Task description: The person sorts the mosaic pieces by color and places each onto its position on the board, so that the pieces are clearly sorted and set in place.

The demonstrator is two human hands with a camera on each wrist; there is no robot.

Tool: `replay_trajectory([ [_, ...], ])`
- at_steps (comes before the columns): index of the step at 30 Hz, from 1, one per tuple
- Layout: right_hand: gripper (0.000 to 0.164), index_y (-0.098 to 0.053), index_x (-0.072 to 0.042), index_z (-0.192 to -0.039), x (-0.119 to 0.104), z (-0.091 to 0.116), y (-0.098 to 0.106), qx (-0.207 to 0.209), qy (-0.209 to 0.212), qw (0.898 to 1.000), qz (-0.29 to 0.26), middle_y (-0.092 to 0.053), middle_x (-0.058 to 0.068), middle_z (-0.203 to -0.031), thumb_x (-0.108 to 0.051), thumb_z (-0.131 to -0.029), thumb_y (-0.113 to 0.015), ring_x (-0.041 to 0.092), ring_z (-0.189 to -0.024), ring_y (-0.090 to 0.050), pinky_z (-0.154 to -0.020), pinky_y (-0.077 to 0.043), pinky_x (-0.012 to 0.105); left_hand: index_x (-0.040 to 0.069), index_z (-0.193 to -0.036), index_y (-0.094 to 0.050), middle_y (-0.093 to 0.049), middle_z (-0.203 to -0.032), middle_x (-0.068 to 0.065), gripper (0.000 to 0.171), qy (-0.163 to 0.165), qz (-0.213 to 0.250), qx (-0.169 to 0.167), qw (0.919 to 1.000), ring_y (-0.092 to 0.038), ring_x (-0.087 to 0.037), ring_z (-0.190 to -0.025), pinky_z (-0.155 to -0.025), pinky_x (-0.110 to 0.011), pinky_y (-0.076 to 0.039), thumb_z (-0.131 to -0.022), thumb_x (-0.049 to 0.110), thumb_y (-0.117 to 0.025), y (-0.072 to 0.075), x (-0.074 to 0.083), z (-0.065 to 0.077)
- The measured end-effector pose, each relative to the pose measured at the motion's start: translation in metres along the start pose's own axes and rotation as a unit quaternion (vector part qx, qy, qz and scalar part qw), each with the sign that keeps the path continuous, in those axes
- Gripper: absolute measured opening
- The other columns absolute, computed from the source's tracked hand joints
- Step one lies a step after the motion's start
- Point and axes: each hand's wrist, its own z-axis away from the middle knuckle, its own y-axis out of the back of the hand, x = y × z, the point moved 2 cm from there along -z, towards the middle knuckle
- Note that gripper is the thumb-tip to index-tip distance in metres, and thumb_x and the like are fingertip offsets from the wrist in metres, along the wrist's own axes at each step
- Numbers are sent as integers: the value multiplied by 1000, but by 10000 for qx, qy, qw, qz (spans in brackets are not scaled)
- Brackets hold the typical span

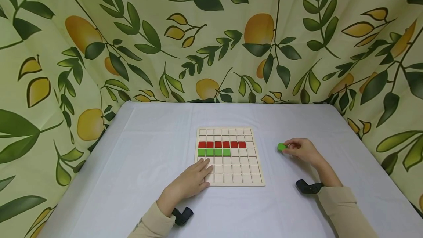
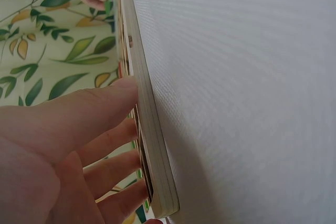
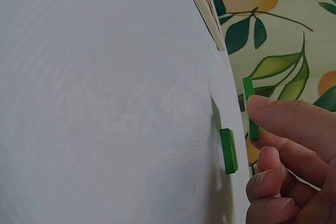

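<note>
A pale wooden grid board (image 1: pixel 238 175) lies on the table, with a row of red square tiles (image 1: pixel 222 145) and, just below it, a shorter row of green tiles (image 1: pixel 214 152). My left hand (image 1: pixel 188 183) rests on the board's lower left part with its fingers extended; in the left wrist view the thumb touches the board's edge (image 2: pixel 152 145). To the right of the board, my right hand (image 1: pixel 304 151) pinches a thin green tile (image 3: pixel 248 86) between thumb and fingers. Another green tile (image 3: pixel 229 151) lies on the cloth close under those fingers.
White cloth (image 1: pixel 148 139) covers the table. Behind and at both sides hangs a curtain (image 1: pixel 218 58) printed with leaves and fruit. A black wrist device (image 1: pixel 183 216) sits at the left wrist, and a second black device (image 1: pixel 308 187) at the right.
</note>
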Motion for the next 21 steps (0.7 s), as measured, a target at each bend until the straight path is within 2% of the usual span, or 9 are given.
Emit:
replay_trajectory([
  [10, 35, -64, 10, -109, -8, 1, -5, -2, -68, 10000, 18, -54, 2, -75, -13, -84, -73, 4, -60, -43, -49, -39, 19, 6, -142, -47, -36, -156, -13, 53, 33, 5, -18, 10000, -32, -33, -147, -119, -47, -34, -94, 24, -60, 0, 0, 0],
  [21, 31, -66, 8, -105, -15, -1, -13, 71, 116, 9998, 112, -55, 3, -74, -11, -83, -73, 5, -62, -44, -49, -38, 19, 6, -142, -47, -36, -156, -13, 53, 20, 9, -6, 10000, -32, -33, -147, -119, -47, -34, -94, 24, -60, 0, 0, 0],
])
